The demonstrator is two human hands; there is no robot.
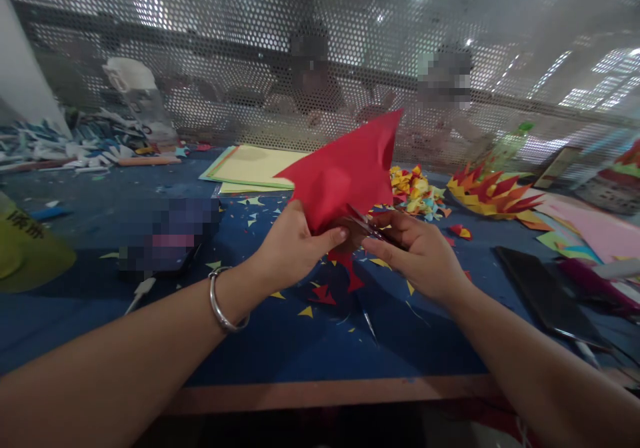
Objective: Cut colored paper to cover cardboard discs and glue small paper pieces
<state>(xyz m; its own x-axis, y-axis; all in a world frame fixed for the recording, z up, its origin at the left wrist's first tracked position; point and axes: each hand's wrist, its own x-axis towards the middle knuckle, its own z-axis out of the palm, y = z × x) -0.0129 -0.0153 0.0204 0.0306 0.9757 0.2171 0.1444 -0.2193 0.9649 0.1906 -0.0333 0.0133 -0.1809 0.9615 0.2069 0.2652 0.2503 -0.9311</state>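
A sheet of red paper (345, 168) with cut, curving edges is pinched in my left hand (295, 241), thumb toward me. My right hand (417, 248) is closed around a pair of scissors (373, 228), whose blades meet the lower edge of the red sheet. How far the blades are apart I cannot make out. Below the hands, red paper scraps (323, 295) and small yellow pieces lie on the blue table (300, 348). A thin pen-like tool (369, 321) lies among them.
Behind stand a stack of coloured paper (260, 165), a heap of small folded paper pieces (413, 188) and a spiky red-yellow paper form (493, 191). Phones lie at left (173, 235) and right (547, 295), with cables. A perforated metal screen (225, 55) closes the back.
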